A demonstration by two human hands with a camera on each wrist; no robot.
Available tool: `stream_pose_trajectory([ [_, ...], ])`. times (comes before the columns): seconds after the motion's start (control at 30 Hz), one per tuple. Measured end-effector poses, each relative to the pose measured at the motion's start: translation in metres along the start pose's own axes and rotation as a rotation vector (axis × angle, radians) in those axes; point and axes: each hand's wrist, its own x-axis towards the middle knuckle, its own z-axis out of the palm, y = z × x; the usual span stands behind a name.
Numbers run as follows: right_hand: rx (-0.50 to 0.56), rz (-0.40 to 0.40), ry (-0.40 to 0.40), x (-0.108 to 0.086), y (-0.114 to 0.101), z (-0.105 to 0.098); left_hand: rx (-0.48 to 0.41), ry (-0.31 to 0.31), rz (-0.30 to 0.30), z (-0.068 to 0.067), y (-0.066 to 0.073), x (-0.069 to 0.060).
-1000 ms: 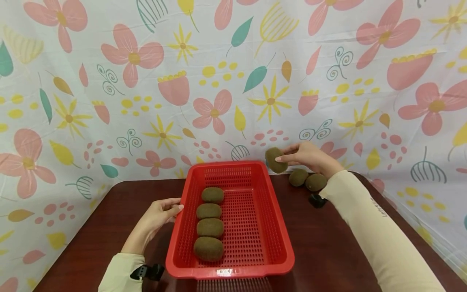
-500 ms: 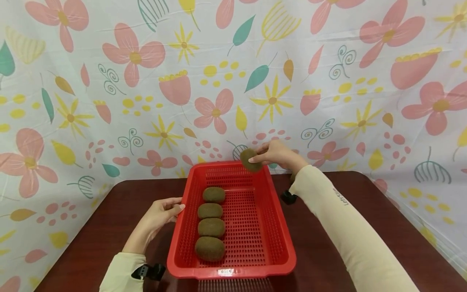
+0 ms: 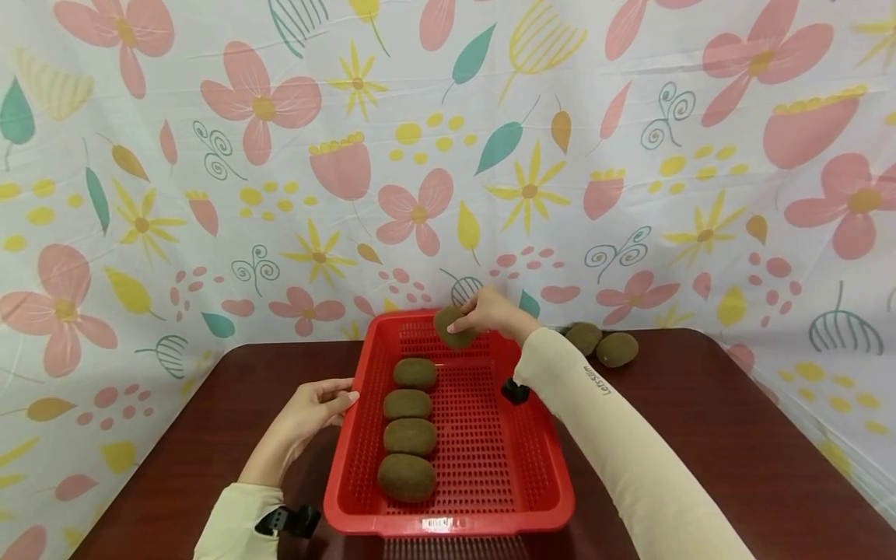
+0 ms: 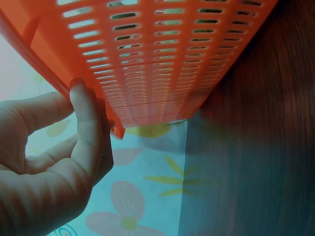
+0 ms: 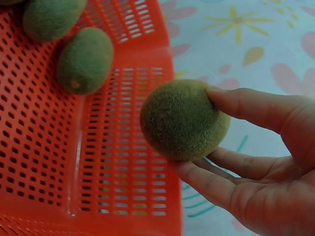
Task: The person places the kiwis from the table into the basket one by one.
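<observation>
Head view: all eyes on the red basket (image 3: 504, 523), sitting on a dark reddish-brown surface (image 3: 728, 435).
Right hand (image 3: 493, 311): grip pinching a lone kiwi (image 3: 445, 327), thumb on one side, fingers on the other!
Held kiwi: up over the basket's far end, near the far rim; whether it touches the basket, one cannot tell.
Left hand (image 3: 315, 408): thumb and fingers holding the left rim, grip closed around that edge.
Kiwi row (image 3: 409, 437): four of them, lined up front to back along the basket's left side.
Loose kiwis (image 3: 617, 350): a pair on the surface, beyond the basket's right side, one partly behind the cream sleeve (image 3: 609, 428).
Backdrop (image 3: 420, 78): white cloth, bursting with pink, yellow and teal flowers and leaves.
</observation>
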Motion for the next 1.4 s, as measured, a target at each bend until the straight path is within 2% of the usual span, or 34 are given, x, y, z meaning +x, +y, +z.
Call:
stream_pose_trajectory([
  [0.33, -0.177, 0.022, 0.044, 0.007, 0.01, 0.019, -0.006, 0.0, -0.001, 0.0, 0.0, 0.0],
  [0.63, -0.292, 0.161, 0.009, 0.007, 0.021, 0.032, -0.008, -0.003, -0.01, 0.0, 0.001, -0.001],
  [0.77, -0.33, 0.195, 0.004, 0.007, 0.024, 0.034, -0.004, 0.0, -0.011, 0.0, 0.001, -0.001],
  [1.4, -0.465, 0.21, -0.041, 0.007, 0.028, 0.041, 0.007, 0.0, -0.009, 0.0, 0.002, -0.001],
])
